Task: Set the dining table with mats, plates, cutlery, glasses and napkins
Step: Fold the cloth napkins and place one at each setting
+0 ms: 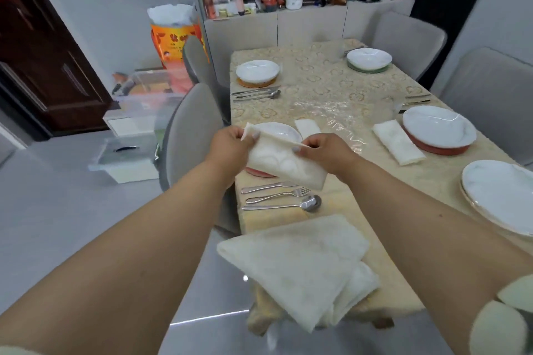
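Five white plates (439,125) sit out, with three folded napkins (398,146), two stacked ones (297,265), four chairs (190,135).

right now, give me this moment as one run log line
step: folding napkin | left hand: pinches it | right hand: pinches it | over: near-left plate | spare napkins: table corner | glasses: none seen

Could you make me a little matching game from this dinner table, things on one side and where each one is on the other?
Things:
1. napkin being folded
2. spoon
3. napkin stack
4. folded napkin

Places:
A. at the near table edge, hanging over it
B. held in both hands
C. lying left of the plate on the red mat
D. nearest piece of the cutlery set by the left plate

Pairs: 1-B, 2-D, 3-A, 4-C
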`<state>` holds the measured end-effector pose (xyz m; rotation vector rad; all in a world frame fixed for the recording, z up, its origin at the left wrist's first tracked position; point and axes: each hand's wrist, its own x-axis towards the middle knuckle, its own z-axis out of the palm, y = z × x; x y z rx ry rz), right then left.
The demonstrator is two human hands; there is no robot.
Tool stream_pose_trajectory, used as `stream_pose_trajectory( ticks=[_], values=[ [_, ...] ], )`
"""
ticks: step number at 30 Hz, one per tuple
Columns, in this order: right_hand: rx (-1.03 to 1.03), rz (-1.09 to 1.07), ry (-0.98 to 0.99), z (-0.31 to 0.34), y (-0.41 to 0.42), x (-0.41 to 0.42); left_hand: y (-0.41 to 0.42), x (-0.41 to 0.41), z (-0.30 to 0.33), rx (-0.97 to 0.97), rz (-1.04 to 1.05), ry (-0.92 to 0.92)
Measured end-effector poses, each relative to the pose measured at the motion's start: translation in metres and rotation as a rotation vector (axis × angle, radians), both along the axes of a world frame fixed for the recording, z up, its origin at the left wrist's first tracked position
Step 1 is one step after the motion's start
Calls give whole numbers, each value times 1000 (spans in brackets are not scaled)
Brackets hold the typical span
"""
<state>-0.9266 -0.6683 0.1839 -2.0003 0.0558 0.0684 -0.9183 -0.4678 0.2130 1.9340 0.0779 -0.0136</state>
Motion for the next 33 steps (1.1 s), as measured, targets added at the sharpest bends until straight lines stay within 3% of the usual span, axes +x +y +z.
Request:
stream_pose_trajectory(
  ticks=[8,15,33],
  values=[
    [0,-117,-12,5,88,17,90,25,16,-25,-93,51],
    [23,-130,3,9,103,62,115,84,18,-33,-146,52],
    [239,-352,144,31,118,251,143,340,33,-63,-343,10]
  ],
)
